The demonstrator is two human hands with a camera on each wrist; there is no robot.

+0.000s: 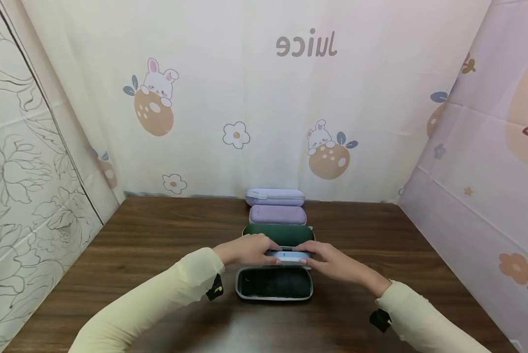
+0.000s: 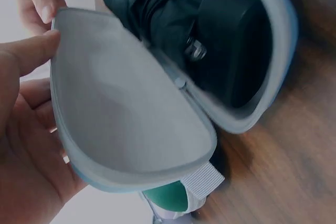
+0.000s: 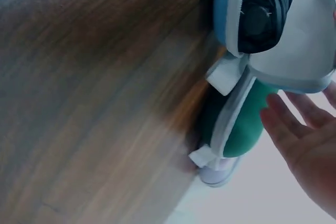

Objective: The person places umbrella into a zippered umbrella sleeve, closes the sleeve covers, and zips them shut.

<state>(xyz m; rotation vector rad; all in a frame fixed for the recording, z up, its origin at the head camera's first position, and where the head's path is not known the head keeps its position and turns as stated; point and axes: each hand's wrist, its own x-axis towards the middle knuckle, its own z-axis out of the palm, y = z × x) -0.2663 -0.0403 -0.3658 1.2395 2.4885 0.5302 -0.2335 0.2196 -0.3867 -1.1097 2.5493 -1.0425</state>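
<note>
A blue zip case (image 2: 286,40) with a pale grey lining lies on the table, its lid (image 2: 121,93) raised. Inside sits a black folded umbrella (image 2: 231,40), which looks like a dark bundle in the head view. My left hand (image 1: 248,249) pinches one end of the lid's edge, thumb on the lined side and fingers behind. At the other end of the same edge, my right hand (image 1: 334,260) grips the lid between thumb and fingers. A fabric tab (image 2: 203,181) sticks out at the hinge side.
Directly behind the lid lies a green case (image 1: 279,234). Beyond it are a purple case (image 1: 277,214) and a lilac case (image 1: 276,197), in one row toward the curtain (image 1: 246,98). The brown wooden table (image 1: 158,225) is enclosed by printed curtains.
</note>
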